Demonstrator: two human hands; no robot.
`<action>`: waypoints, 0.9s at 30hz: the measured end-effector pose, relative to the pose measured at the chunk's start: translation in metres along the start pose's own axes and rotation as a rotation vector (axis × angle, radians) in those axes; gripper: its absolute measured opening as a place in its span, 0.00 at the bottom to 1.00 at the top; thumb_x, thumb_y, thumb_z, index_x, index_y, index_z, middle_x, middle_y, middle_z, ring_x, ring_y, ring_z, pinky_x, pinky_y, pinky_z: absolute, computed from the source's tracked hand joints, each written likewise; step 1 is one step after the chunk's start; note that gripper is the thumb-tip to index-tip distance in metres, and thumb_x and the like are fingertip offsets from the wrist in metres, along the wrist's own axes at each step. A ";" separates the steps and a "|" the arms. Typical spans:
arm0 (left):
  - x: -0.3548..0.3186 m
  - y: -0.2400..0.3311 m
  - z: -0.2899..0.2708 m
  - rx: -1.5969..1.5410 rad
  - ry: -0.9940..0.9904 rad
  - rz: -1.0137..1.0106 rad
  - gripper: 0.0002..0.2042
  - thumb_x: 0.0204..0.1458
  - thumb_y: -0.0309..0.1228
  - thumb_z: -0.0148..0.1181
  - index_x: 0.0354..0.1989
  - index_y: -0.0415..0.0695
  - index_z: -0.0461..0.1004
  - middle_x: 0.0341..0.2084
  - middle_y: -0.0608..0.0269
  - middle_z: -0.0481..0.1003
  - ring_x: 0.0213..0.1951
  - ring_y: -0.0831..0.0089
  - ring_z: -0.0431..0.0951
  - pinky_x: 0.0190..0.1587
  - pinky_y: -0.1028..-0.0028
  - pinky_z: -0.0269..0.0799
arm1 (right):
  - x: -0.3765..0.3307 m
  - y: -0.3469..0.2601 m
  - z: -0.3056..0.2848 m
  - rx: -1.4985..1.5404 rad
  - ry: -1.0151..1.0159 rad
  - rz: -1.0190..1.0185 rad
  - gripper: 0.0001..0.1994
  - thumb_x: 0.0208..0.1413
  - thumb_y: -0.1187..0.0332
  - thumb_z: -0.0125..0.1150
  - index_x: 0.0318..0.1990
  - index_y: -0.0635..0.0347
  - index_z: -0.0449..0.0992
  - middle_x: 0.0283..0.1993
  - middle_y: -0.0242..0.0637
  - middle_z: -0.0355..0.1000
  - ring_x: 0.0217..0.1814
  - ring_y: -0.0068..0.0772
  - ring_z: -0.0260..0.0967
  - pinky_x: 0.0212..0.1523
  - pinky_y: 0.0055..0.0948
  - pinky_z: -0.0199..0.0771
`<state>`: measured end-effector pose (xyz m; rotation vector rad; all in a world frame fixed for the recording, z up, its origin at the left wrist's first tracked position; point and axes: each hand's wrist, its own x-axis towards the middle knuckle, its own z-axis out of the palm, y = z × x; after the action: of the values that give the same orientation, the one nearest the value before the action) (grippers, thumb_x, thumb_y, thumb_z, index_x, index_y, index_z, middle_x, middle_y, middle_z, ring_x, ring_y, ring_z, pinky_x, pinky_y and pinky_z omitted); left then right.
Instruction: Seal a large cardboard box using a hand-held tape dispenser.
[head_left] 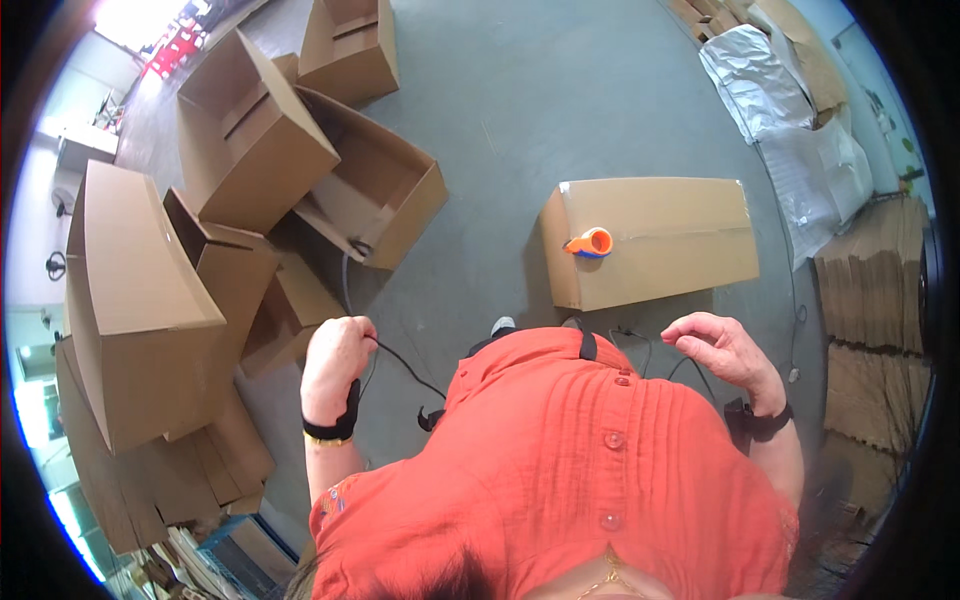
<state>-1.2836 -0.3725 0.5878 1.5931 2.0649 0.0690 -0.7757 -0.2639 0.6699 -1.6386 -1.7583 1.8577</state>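
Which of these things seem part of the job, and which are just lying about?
Probably in the job:
closed cardboard box, nearest the open right hand
orange-and-blue tape dispenser, on that box
black cable, by the left hand; grip unclear

Probably just lying about:
open cardboard boxes
stacked flattened cardboard
silvery sheeting

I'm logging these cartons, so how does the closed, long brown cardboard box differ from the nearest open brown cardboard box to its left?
The long brown cardboard box is shut on top; the open brown cardboard box shows its inside. The long box bears an orange-and-blue tape dispenser; the open box shows none. The long box stands apart, while another open brown carton overlaps the open box in view. Both are brown cardboard.
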 end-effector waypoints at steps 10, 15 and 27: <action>-0.054 0.035 -0.075 -0.133 0.413 0.360 0.06 0.38 0.25 0.71 0.26 0.41 0.81 0.39 0.57 0.76 0.48 0.57 0.73 0.52 0.60 0.68 | -0.011 0.036 0.009 -0.093 -0.101 0.003 0.10 0.67 0.66 0.61 0.51 0.58 0.83 0.46 0.30 0.80 0.48 0.21 0.74 0.51 0.27 0.75; -0.069 -0.015 -0.047 -1.490 0.138 0.351 0.01 0.59 0.20 0.55 0.38 0.36 0.71 0.46 0.40 0.79 0.51 0.51 0.81 0.57 0.56 0.76 | 0.011 0.023 0.021 -0.222 -0.222 -0.125 0.13 0.67 0.62 0.59 0.52 0.56 0.82 0.48 0.36 0.81 0.51 0.29 0.77 0.53 0.30 0.76; -0.016 0.136 -0.032 -1.592 0.073 0.278 0.06 0.70 0.26 0.48 0.41 0.37 0.68 0.36 0.46 0.81 0.36 0.61 0.86 0.40 0.66 0.86 | 0.100 -0.099 0.115 -0.403 -0.489 -0.687 0.21 0.67 0.52 0.58 0.55 0.60 0.76 0.46 0.45 0.80 0.49 0.43 0.78 0.52 0.38 0.76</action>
<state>-1.1742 -0.3368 0.6692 0.7350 1.0413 1.4372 -0.9548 -0.2377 0.6573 -0.4860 -2.5806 1.6964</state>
